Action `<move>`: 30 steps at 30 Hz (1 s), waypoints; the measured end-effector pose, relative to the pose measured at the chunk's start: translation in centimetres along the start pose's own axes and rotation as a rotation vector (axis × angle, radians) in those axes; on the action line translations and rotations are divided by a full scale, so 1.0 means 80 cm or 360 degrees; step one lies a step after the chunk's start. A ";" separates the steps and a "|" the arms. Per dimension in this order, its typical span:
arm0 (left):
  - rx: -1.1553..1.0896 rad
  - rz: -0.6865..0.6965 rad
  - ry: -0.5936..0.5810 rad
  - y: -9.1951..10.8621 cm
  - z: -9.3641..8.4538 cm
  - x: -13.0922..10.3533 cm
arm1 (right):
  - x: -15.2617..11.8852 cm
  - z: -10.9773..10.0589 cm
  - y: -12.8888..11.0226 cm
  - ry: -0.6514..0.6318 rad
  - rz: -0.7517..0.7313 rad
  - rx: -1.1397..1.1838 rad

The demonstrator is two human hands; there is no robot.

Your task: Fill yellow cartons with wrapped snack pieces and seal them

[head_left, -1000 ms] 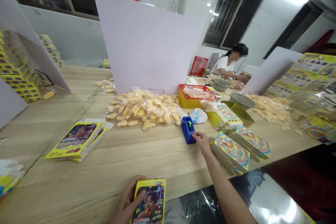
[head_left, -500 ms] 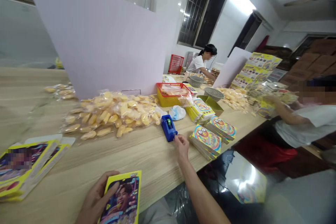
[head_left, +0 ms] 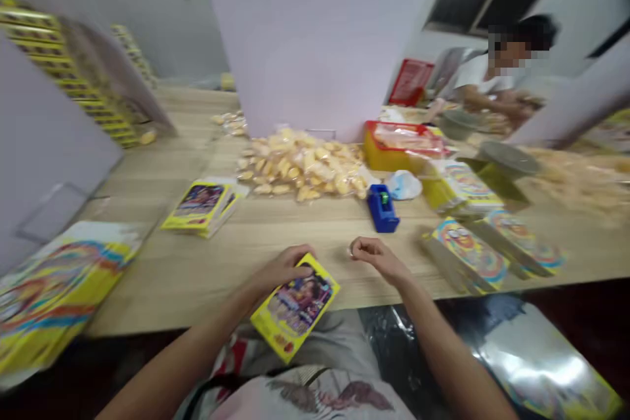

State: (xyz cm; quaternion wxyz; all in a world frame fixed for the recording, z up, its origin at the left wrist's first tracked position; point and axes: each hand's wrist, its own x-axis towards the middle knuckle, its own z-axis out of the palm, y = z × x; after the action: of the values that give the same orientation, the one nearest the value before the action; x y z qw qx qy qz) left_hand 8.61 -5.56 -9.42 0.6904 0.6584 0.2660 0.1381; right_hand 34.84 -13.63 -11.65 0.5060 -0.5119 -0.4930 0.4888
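My left hand (head_left: pixel 283 270) grips a yellow box (head_left: pixel 296 305) with a picture on its front, tilted over my lap at the table's front edge. To its right, my right hand (head_left: pixel 378 256) is pinched on a small, clear piece that looks like tape, above the wooden table (head_left: pixel 275 230). Just behind that hand stands a blue tape dispenser (head_left: pixel 382 209) with a green roll. Wrapped yellow snacks (head_left: pixel 305 167) lie heaped at the back middle. More yellow picture boxes (head_left: pixel 199 205) are stacked at the left.
Cartoon boxes stand in stacks (head_left: pixel 467 252) at the right and a larger pile (head_left: pixel 63 289) at the far left. A red and yellow basket (head_left: pixel 388 151) sits behind the dispenser, near a crumpled white-blue item (head_left: pixel 404 184). A person (head_left: pixel 492 82) works at the back right.
The view has swung left. My right hand has come away from the tape dispenser toward the box, with a small piece at its fingertips. My left hand still holds the box, now tilted.
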 end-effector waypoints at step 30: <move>-0.0203 0.0061 -0.0275 0.008 0.015 -0.022 | -0.018 0.085 0.013 -0.0611 0.0225 0.0035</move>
State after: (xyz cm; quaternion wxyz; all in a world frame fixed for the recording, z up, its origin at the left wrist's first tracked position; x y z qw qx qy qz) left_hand 7.96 -7.46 -8.45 0.7486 0.6274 0.1835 0.1105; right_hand 28.02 -14.80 -12.76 0.3728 -0.4370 -0.5379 0.6170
